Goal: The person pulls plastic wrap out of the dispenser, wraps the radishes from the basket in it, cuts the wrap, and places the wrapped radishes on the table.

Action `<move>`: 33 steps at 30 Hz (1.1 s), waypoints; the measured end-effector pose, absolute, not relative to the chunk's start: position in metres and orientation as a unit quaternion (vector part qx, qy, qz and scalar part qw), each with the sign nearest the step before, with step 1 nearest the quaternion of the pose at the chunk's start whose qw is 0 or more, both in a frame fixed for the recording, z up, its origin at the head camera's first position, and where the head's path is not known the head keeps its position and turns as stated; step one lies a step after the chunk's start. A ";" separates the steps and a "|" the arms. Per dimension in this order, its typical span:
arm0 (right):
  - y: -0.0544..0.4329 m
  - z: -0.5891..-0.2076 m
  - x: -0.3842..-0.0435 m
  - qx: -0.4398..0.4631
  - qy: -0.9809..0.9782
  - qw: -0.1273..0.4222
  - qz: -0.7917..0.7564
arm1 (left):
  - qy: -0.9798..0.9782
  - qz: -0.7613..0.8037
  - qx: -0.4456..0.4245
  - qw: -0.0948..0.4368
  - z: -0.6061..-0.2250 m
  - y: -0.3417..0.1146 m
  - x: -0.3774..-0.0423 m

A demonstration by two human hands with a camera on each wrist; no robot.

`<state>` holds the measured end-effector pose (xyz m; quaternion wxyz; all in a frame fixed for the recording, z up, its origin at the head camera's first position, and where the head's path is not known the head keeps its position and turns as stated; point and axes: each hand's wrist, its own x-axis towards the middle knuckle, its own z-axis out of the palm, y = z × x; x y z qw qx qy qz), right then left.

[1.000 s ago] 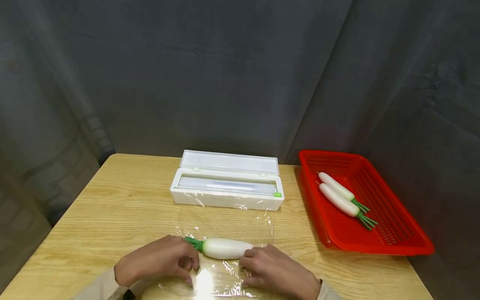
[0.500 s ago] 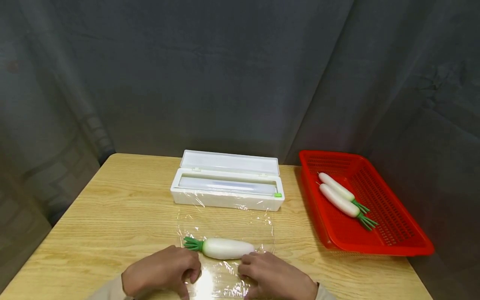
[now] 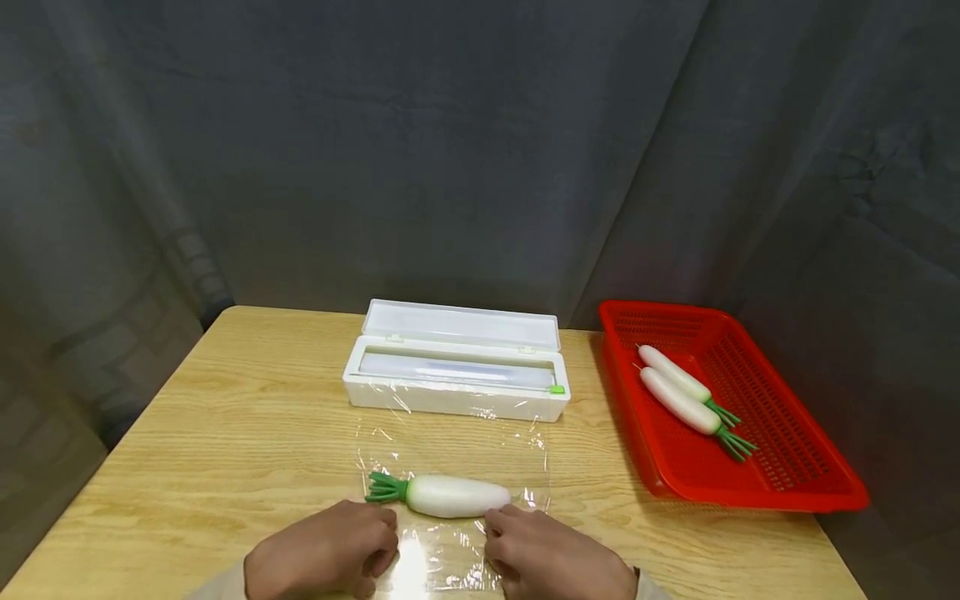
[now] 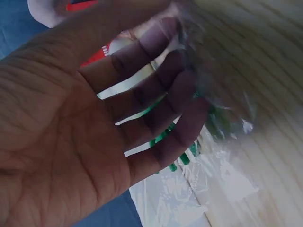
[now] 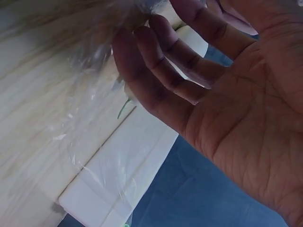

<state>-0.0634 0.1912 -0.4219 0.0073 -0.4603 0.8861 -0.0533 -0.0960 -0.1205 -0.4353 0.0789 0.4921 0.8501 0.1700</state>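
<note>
A white daikon radish with green leaf stalks lies crosswise on a sheet of clear cling film. That sheet runs from the white dispenser box toward the person. My left hand is just nearer than the stalks, pinching the film's near left part. In the left wrist view, the film gathers at its thumb and fingertips. Past the root tip, my right hand pinches the near right part, the film crinkling by its fingertips in the right wrist view. The exact pinch points are partly hidden.
The box's lid is tipped back, showing the film roll and a green slider. At the right, a red plastic basket holds two more daikon radishes. Grey curtains hang behind the wooden table.
Both hands have shifted slightly toward the person, and the left has uncovered the radish's stalks. The near film moves a little with the hands; the radish and box stay in place.
</note>
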 end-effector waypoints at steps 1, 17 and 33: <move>0.191 -0.421 -0.063 -0.461 0.886 0.004 -0.054 | 0.850 0.168 0.494 0.073 -0.435 -0.120 -0.096; 0.201 -0.402 -0.075 -0.390 0.910 0.090 -0.112 | 0.860 0.214 0.441 0.143 -0.405 -0.123 -0.113; 0.225 -0.385 -0.098 -0.356 0.911 0.097 -0.182 | 0.831 0.310 0.454 0.086 -0.395 -0.135 -0.144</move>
